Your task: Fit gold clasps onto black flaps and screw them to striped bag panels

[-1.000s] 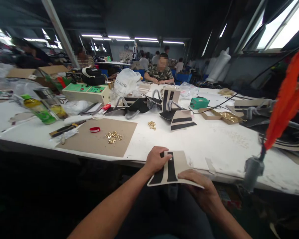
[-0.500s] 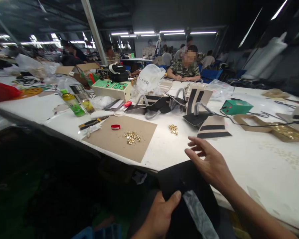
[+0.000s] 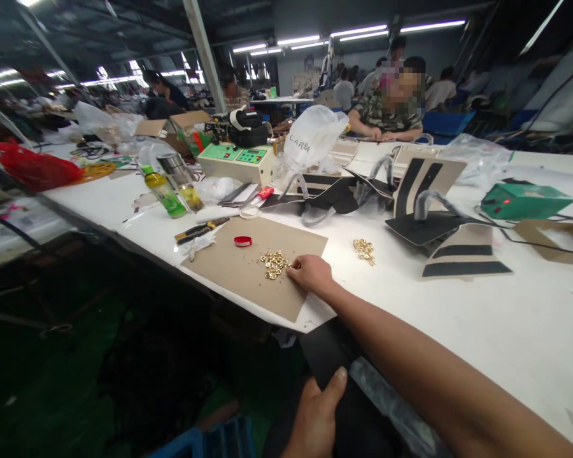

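Observation:
My left hand [image 3: 315,413] grips a black panel [image 3: 327,350] below the table's front edge, thumb on top. A plastic-wrapped strip [image 3: 386,394] lies along that panel, partly under my right forearm. My right hand [image 3: 310,273] is at the right side of a pile of gold metal pieces [image 3: 273,263] on a brown board [image 3: 248,286]. Its fingers are pinched together at the pile's edge; what is between them is too small to make out. A smaller gold pile [image 3: 364,250] lies on the white table to the right.
A red ring [image 3: 242,241] and pliers [image 3: 200,230] lie at the left. Behind stand a green bottle [image 3: 165,194], a control box [image 3: 236,164], striped panels [image 3: 424,184] and a green device [image 3: 525,200]. A person in camouflage [image 3: 386,117] sits across the table.
My right hand has moved left from above the black panel to the gold pile, its fingers closing. My left hand keeps its grip on the panel. The view has turned slightly right.

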A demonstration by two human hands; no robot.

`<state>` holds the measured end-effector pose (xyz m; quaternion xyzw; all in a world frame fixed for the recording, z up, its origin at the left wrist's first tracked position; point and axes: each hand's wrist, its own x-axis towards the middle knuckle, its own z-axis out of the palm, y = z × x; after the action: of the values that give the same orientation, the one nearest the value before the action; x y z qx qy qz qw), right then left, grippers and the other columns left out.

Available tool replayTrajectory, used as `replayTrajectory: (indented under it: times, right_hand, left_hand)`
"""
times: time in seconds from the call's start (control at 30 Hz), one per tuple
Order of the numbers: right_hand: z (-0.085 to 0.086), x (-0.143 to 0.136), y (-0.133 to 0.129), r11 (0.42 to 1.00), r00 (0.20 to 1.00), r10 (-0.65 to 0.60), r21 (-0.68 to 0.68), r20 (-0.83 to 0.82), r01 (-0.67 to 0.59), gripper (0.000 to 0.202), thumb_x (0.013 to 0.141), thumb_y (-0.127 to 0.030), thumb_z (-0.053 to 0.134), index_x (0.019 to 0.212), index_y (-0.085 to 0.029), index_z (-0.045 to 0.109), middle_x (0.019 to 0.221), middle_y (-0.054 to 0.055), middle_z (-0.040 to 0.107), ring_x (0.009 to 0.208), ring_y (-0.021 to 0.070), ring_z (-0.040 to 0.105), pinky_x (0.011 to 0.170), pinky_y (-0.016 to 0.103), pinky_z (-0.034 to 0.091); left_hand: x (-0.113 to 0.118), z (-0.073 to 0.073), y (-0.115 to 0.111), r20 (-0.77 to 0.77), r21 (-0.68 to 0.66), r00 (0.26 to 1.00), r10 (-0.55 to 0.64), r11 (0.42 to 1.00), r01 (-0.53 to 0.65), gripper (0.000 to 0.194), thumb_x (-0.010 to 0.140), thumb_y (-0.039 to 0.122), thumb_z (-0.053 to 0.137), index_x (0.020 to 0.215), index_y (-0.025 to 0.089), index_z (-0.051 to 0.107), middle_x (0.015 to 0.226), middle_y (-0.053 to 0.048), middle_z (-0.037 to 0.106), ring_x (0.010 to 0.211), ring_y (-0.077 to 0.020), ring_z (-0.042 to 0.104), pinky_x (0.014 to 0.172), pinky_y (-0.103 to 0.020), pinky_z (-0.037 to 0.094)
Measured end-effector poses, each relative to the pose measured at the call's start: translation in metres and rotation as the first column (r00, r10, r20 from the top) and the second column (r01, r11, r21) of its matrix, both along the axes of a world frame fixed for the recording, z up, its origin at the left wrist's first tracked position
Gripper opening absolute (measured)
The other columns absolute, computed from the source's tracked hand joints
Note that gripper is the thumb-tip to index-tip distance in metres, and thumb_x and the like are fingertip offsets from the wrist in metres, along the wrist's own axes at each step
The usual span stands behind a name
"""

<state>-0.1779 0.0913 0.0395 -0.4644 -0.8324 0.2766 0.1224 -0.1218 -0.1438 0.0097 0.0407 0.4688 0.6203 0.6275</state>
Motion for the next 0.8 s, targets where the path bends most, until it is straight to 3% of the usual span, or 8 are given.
replayTrajectory:
  times: [0.2,0.27,0.37,0.47,0.53,0.67,0.8]
  right_hand:
    - [0.002,0.008,0.005,0.999,0.998,0.027,-0.026,-0.056,-0.028,0.014,0.089,-0.032,0.074,0.091,-0.02,0.081,0.103,0.01,0.079,0.099,0.027,0.071,0.086,0.035,0.052]
    - [0.011,0.026,0.006,0.997,0.993,0.044,-0.052,-0.109,-0.05,0.014,0.092,-0.031,0.073,0.095,-0.02,0.081,0.098,0.007,0.08,0.092,0.0217,0.072,0.084,0.03,0.052]
    - [0.036,0.078,-0.005,0.993,0.96,0.0,-0.112,-0.282,-0.033,0.02,0.098,-0.034,0.068,0.104,-0.018,0.079,0.09,0.003,0.08,0.078,0.0153,0.073,0.076,0.025,0.055]
    - [0.063,0.148,-0.039,0.977,0.816,-0.15,-0.209,-0.558,0.036,0.023,0.088,-0.038,0.079,0.096,-0.016,0.08,0.084,0.004,0.079,0.071,0.0174,0.074,0.069,0.027,0.057]
    - [0.073,0.192,-0.072,0.977,0.789,-0.181,-0.2,-0.587,0.075,0.023,0.086,-0.041,0.082,0.094,-0.019,0.081,0.076,0.002,0.078,0.067,0.0179,0.073,0.064,0.028,0.057]
    - [0.069,0.246,-0.134,0.986,0.83,-0.159,-0.052,-0.535,0.155,0.009,0.09,-0.035,0.08,0.092,-0.026,0.082,0.084,0.0,0.08,0.073,0.0178,0.074,0.071,0.028,0.059]
    - [0.059,0.267,-0.161,0.965,0.82,-0.156,0.091,-0.551,0.244,0.004,0.092,-0.028,0.079,0.092,-0.025,0.08,0.087,0.0,0.079,0.077,0.0175,0.074,0.073,0.028,0.059]
  left_hand:
    - [-0.007,0.01,0.003,-0.051,-0.018,0.999,-0.021,1.0,0.02,0.052,0.084,0.05,0.082,0.125,0.017,0.077,0.13,-0.015,0.076,0.129,-0.0362,0.067,0.118,-0.05,0.047]
    - [-0.008,0.011,0.002,-0.064,-0.012,0.998,-0.022,1.0,0.021,0.054,0.085,0.051,0.082,0.127,0.017,0.076,0.132,-0.015,0.075,0.129,-0.0354,0.068,0.117,-0.049,0.048]
    - [-0.008,0.013,0.0,-0.117,0.011,0.992,-0.039,0.999,0.041,0.058,0.086,0.053,0.08,0.131,0.017,0.075,0.132,-0.014,0.076,0.126,-0.0352,0.069,0.117,-0.048,0.048]
    - [-0.007,0.02,0.0,-0.228,0.054,0.97,-0.08,0.994,0.094,0.058,0.09,0.055,0.075,0.134,0.017,0.073,0.132,-0.013,0.076,0.125,-0.0346,0.07,0.116,-0.048,0.049]
    - [-0.005,0.028,0.003,-0.335,0.074,0.934,-0.125,0.985,0.158,0.055,0.093,0.056,0.071,0.133,0.018,0.073,0.132,-0.011,0.076,0.125,-0.0339,0.069,0.115,-0.046,0.05]
    - [0.008,0.048,0.008,-0.571,0.082,0.798,-0.195,0.953,0.291,0.053,0.096,0.058,0.066,0.127,0.018,0.077,0.129,-0.009,0.077,0.122,-0.0338,0.07,0.11,-0.041,0.052]
    - [0.028,0.062,0.004,-0.71,0.08,0.665,-0.23,0.913,0.401,0.049,0.099,0.056,0.061,0.127,0.018,0.076,0.134,-0.007,0.075,0.127,-0.0315,0.067,0.109,-0.036,0.052]
